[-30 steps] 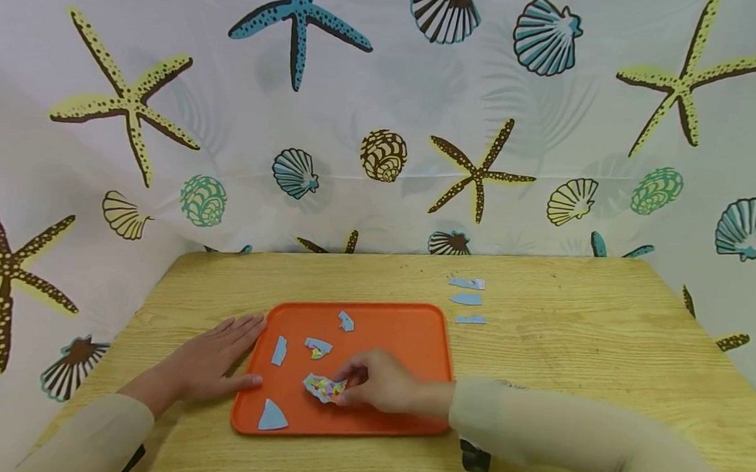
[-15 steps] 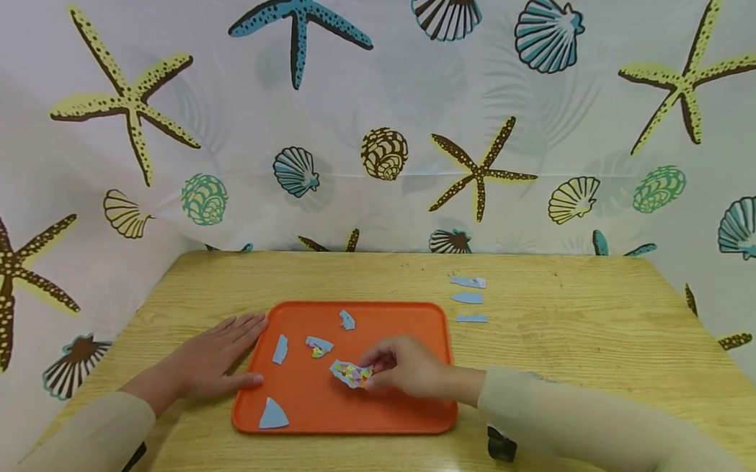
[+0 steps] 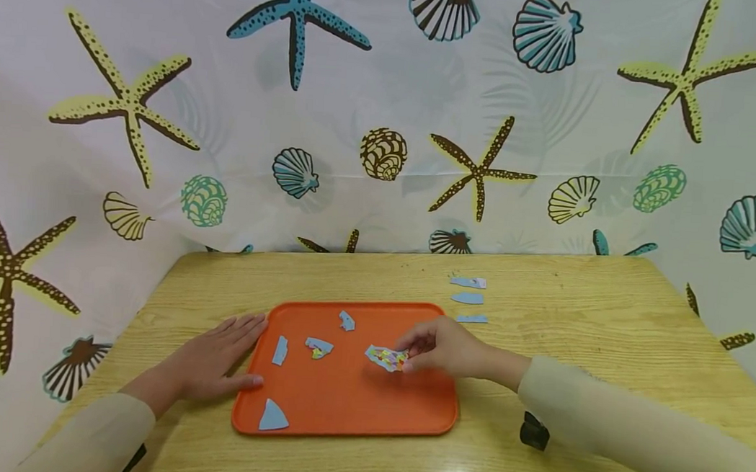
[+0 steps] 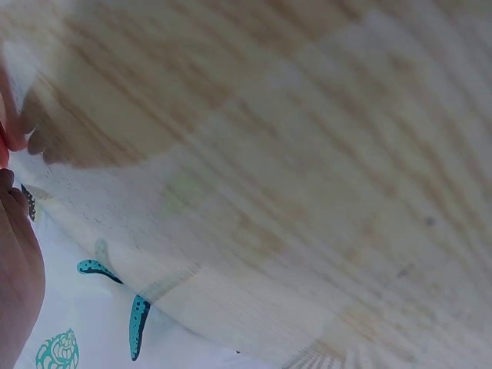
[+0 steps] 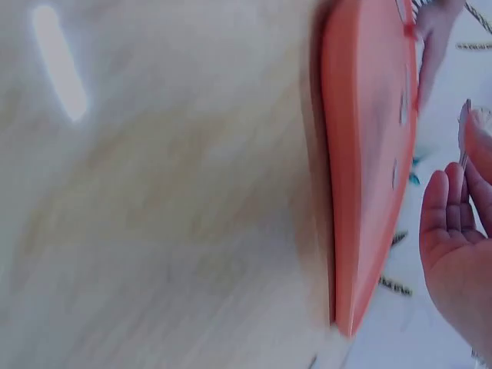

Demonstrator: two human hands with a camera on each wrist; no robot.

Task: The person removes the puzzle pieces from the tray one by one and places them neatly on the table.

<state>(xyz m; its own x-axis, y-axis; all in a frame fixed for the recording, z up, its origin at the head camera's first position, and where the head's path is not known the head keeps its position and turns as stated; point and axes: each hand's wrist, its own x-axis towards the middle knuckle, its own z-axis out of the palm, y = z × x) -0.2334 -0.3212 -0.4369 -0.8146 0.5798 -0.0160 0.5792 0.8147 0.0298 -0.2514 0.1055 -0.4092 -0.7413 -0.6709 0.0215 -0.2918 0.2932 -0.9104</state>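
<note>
My right hand [image 3: 447,348] pinches a torn paper piece [image 3: 383,358] between thumb and fingers. Multicoloured patches cover its middle, with pale blue along its edge. It hangs over the right half of the orange tray [image 3: 341,416]; in the right wrist view the piece [image 5: 463,134] appears nearly edge-on above the tray. Flat and straight-fingered, my left hand [image 3: 217,360] rests at the tray's left rim. Several other torn pieces lie in the tray: a narrow blue strip [image 3: 281,351], a patterned piece [image 3: 318,343], a small blue piece [image 3: 347,321] and a wedge-shaped blue piece [image 3: 273,416].
On the wooden table [image 3: 574,320], beyond the tray's back right corner, three blue paper strips lie in a column: a top one [image 3: 466,282], a pointed middle one [image 3: 467,298] and a thin lower one [image 3: 472,318]. A shell-and-starfish curtain [image 3: 353,213] hangs behind the table.
My right hand has carried the patterned paper piece rightward and toward the back, from the tray's middle to over its right half. The left hand has stayed in place.
</note>
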